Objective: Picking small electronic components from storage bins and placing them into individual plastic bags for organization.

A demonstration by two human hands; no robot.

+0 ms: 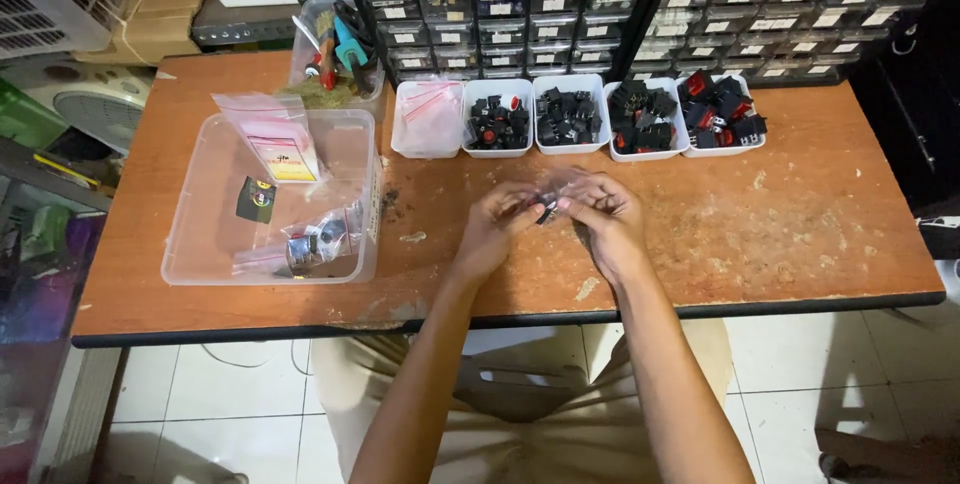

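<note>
Clear plastic bag (556, 187) pinched between left hand (497, 227) and right hand (607, 216), both gripping it; small black part (546, 211) between their fingertips.

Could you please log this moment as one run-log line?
left hand: pinches small clear bag | right hand: pinches same bag | over: wooden table | nearby: white trays of switches
</note>
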